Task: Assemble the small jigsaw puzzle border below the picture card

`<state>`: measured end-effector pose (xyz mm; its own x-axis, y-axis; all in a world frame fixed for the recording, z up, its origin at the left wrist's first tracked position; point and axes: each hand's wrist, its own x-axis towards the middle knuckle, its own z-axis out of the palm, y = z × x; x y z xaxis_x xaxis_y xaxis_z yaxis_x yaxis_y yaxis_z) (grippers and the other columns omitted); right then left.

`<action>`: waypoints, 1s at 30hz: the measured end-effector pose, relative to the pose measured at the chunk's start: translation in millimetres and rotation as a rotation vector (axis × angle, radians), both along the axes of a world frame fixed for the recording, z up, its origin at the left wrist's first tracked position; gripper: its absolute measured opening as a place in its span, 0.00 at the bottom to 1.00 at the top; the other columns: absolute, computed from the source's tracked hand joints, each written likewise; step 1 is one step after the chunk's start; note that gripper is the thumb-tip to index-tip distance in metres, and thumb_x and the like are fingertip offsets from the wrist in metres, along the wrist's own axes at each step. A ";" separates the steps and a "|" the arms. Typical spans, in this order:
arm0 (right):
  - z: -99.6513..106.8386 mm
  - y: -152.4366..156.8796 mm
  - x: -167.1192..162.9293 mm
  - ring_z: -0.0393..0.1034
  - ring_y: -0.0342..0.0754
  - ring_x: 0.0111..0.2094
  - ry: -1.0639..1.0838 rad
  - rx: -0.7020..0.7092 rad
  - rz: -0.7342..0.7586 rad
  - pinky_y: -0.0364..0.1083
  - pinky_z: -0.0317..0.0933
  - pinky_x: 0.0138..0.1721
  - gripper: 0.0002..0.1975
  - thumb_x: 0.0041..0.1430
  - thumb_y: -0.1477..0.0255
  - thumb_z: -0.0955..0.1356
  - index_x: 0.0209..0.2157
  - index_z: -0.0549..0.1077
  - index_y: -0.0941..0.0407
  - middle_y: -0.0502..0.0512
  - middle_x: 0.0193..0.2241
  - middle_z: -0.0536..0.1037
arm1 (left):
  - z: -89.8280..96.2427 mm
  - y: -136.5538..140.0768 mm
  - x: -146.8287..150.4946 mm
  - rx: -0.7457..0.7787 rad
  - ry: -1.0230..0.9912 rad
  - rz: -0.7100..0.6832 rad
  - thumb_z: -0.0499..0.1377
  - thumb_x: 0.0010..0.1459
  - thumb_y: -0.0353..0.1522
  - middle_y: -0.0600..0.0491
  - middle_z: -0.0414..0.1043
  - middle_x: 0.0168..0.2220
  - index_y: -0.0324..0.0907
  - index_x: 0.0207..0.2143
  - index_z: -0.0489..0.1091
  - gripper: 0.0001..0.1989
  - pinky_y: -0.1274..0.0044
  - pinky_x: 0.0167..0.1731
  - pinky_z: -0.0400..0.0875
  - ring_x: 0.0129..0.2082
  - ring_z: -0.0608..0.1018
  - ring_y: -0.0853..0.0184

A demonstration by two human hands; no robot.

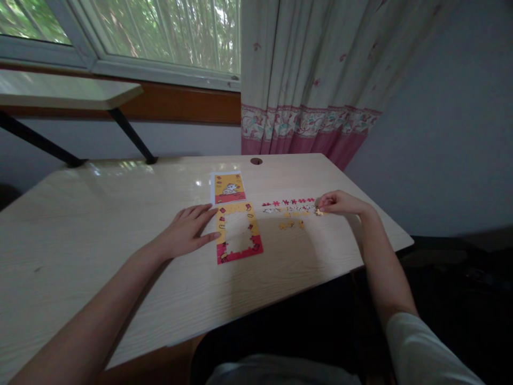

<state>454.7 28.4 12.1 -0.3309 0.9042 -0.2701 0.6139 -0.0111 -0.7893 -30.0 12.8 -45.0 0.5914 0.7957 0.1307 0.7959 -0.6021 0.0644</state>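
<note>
My left hand (192, 230) lies spread on the table, its fingertips and thumb at the left edge of a puzzle frame (257, 245). This frame is joined border pieces, yellow above and red below, around a bare middle. Just behind it lies a picture card (230, 188) of a white animal on yellow and red. To the right, loose jigsaw pieces lie in rows: red ones (294, 201) at the back, white ones (268, 210) and yellow ones (284, 226) nearer. My right hand (336, 202) is closed in a pinch at the rows' right end, with a yellowish puzzle piece (319, 212) at its fingertips.
The pale wooden table (160, 299) has a round cable hole (256, 161) near its back edge. A raised shelf (68, 91) on black legs stands at the back left. A window (168, 32) and a curtain (304, 80) are behind the table.
</note>
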 end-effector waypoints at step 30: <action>-6.7 -2.1 -37.1 0.50 0.38 0.20 -0.233 0.152 0.231 0.41 0.47 0.23 0.15 0.51 0.67 0.65 0.37 0.76 0.61 0.45 0.19 0.61 | 0.8 -0.7 0.2 0.001 -0.006 0.010 0.41 0.57 0.58 0.38 0.57 0.61 0.38 0.60 0.57 0.40 0.60 0.55 0.57 0.58 0.63 0.49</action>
